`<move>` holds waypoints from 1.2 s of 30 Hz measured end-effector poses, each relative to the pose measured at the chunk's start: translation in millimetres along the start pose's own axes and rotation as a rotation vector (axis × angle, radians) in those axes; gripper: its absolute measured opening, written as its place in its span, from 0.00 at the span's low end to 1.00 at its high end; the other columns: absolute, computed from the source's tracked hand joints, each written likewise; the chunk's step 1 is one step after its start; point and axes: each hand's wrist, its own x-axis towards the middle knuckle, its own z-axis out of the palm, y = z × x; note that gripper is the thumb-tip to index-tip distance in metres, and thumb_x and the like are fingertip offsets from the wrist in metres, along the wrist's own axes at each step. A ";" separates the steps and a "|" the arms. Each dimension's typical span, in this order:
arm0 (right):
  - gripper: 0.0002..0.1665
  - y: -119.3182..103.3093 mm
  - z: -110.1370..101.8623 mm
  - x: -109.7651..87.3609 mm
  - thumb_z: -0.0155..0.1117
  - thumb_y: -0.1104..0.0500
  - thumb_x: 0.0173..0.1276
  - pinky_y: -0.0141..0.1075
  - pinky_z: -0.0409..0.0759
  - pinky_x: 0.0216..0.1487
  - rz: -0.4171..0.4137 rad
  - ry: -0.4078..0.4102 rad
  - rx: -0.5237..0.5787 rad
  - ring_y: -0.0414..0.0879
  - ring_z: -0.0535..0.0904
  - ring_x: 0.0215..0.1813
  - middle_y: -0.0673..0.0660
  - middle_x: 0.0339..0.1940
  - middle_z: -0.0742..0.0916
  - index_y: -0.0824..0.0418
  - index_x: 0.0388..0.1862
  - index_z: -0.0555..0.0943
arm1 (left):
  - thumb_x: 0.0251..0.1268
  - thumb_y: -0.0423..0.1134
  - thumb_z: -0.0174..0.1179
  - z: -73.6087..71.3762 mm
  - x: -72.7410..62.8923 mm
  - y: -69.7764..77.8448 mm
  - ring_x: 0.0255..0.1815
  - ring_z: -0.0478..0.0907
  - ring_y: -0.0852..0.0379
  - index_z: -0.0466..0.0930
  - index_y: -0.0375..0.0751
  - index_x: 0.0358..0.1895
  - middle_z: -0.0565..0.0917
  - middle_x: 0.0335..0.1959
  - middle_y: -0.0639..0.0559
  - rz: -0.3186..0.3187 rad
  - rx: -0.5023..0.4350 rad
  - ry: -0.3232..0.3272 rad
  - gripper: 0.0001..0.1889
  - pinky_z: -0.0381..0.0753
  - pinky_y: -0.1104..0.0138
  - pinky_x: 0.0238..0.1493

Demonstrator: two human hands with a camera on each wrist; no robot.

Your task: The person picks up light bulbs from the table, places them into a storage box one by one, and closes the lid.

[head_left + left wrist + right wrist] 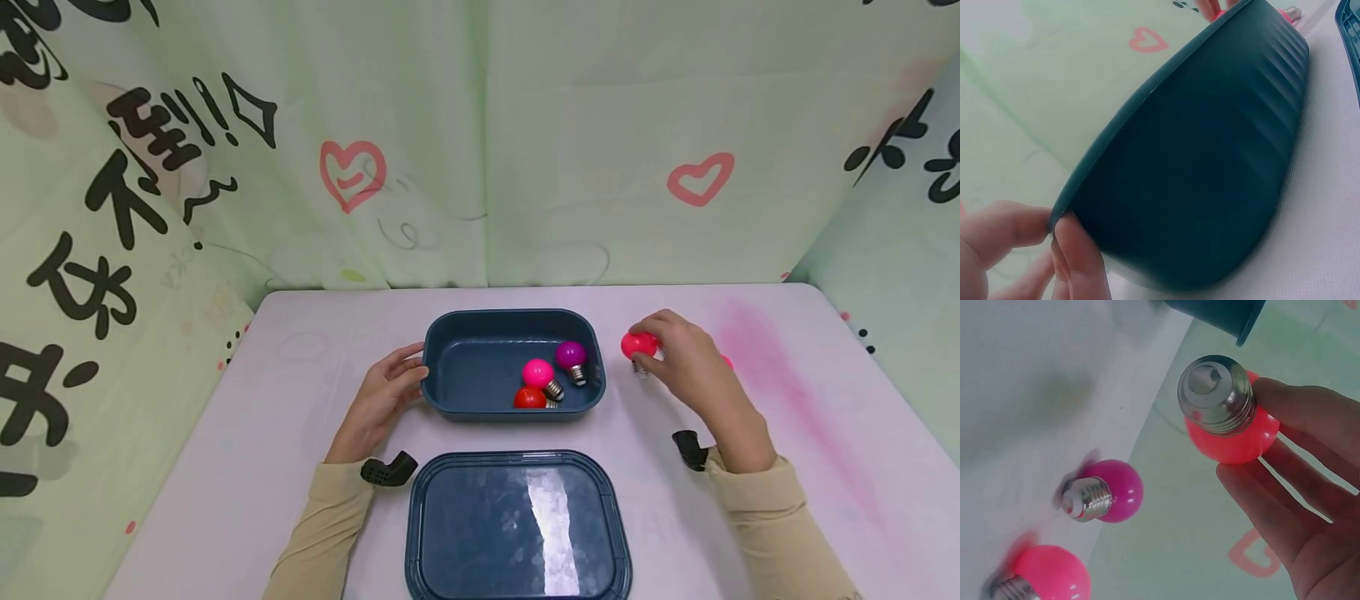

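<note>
Tabletop point(330, 342) — held bulb point(1229, 419), base point(1213, 394) toward wrist point(741, 437)

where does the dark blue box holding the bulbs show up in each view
Head: just below centre, the box sits above the lid.
Left wrist: the box fills the middle, slanting up to the top edge.
Right wrist: only part of the box, at the top edge.
Shared landmark: the plain pink heart, apparently the same one: upper right in head, near the top in left wrist, lower right in right wrist.

green curtain point(585, 117), 2 red hearts point(351, 181), pink-smeared table point(315, 333)
</note>
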 end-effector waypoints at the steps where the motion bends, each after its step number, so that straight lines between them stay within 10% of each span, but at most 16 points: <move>1: 0.21 -2.8 -0.3 0.4 0.75 0.69 0.56 0.59 0.80 0.49 0.003 0.002 0.002 0.66 0.79 0.51 0.70 0.50 0.82 0.71 0.49 0.82 | 0.70 0.32 0.60 -0.1 0.2 -0.2 0.41 0.77 0.60 0.71 0.43 0.69 0.78 0.50 0.48 -0.001 0.000 0.001 0.24 0.80 0.70 0.41; 36: 0.20 -60.1 20.6 19.8 0.75 0.67 0.58 0.53 0.82 0.52 -0.062 -0.008 0.062 0.61 0.80 0.55 0.65 0.52 0.83 0.67 0.51 0.84 | 0.70 0.32 0.61 -0.2 1.6 -1.6 0.42 0.77 0.60 0.72 0.44 0.68 0.78 0.52 0.47 0.000 0.004 0.013 0.24 0.80 0.70 0.42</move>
